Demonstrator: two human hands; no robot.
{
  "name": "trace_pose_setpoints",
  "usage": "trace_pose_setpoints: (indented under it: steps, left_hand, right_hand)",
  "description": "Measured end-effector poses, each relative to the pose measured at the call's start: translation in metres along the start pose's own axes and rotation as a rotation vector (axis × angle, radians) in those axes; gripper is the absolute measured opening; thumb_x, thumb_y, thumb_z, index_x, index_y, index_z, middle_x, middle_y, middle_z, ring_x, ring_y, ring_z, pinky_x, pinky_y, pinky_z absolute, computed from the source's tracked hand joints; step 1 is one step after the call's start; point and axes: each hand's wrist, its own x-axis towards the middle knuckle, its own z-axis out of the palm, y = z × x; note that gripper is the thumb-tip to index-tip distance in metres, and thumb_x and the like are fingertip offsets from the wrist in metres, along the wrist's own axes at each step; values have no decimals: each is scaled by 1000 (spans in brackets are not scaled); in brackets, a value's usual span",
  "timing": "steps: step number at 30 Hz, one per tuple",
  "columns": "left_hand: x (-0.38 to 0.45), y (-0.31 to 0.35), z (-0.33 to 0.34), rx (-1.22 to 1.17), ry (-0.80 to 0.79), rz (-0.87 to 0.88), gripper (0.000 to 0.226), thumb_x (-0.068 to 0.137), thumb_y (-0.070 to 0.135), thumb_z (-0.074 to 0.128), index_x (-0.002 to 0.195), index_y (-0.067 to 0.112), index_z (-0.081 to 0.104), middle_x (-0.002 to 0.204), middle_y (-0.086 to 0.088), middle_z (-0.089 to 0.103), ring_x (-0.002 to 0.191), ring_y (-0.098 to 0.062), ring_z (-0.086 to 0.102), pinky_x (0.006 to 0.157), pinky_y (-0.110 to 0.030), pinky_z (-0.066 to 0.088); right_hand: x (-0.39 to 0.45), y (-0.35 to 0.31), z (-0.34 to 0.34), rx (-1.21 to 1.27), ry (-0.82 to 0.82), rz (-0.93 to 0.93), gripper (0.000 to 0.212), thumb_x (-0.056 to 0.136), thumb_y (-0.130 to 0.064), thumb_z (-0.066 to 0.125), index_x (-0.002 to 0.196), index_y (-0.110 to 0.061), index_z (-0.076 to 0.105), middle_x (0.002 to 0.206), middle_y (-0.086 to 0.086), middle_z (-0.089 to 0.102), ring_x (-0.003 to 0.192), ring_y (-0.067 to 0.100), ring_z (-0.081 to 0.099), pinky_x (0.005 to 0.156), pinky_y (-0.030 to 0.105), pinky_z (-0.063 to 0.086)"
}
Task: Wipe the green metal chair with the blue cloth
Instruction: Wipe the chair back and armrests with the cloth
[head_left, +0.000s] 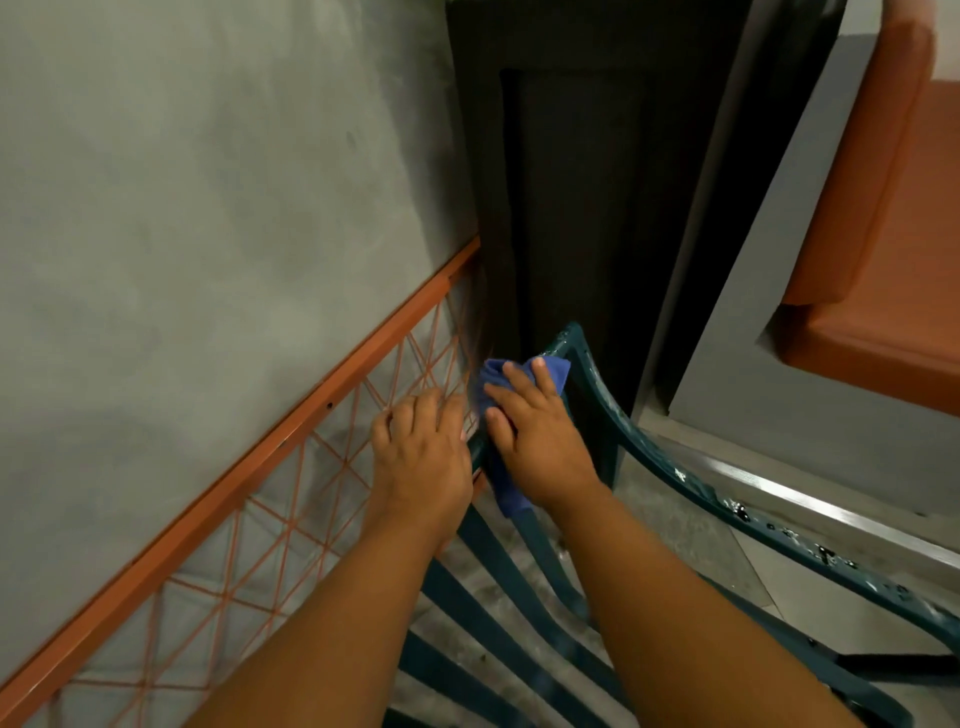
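Right hand (535, 431) presses blue cloth (511, 436) flat on green metal chair (649, 457) frame; left hand (421, 457) grips frame; cloth may snag on flaking paint

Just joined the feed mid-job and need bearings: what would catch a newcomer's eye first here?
At centre frame, the right hand presses a crumpled blue cloth against the upper corner of the dark green metal chair, whose chipped frame and slats run toward the lower right. Just left of it, the left hand rests on the chair's edge. An orange metal rail with crossed wire mesh slants along the grey wall at left.
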Motion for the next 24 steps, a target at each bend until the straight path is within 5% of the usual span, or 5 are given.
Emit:
trace_pose_setpoints:
  steps: [4, 9, 15, 22, 24]
  left_hand:
    - [-1, 0, 1, 4, -19, 7, 50, 90, 31, 23, 132, 19, 47, 130, -7, 50, 119, -26, 46, 99, -46, 36]
    - [0, -1, 3, 25, -3, 20, 49, 96, 38, 21, 130, 18, 49, 129, -7, 51, 116, -25, 46, 98, -45, 36]
    - [1, -1, 5, 0, 41, 48, 48, 95, 43, 25, 124, 20, 55, 126, -6, 53, 113, -25, 47, 96, -44, 37]
    - [2, 0, 6, 0, 46, 41, 48, 94, 43, 27, 121, 19, 58, 124, -7, 55, 112, -26, 48, 94, -45, 38]
    - [2, 1, 7, -1, 49, 44, 48, 94, 43, 27, 120, 18, 59, 123, -8, 56, 111, -26, 49, 93, -45, 39]
  right_hand:
    - [12, -18, 7, 36, 41, 135, 41, 99, -33, 44, 132, -9, 52, 155, 9, 28, 146, 26, -7, 120, 39, 3]
    - [-6, 2, -7, 44, 56, -65, 36, 97, -26, 52, 131, -14, 56, 146, 3, 44, 145, 18, 15, 110, 22, 17]
    - [25, 3, -9, -25, 54, 98, 41, 100, -23, 45, 137, -7, 48, 151, 14, 34, 146, 29, 12, 117, 31, 9]
    - [-3, 18, -20, 19, 108, -85, 30, 92, -17, 60, 122, -11, 64, 135, 7, 56, 137, 18, 36, 112, 18, 19]
    - [9, 18, -22, 2, 109, -41, 30, 93, -16, 57, 123, -9, 63, 136, 10, 55, 138, 22, 35, 114, 25, 23]
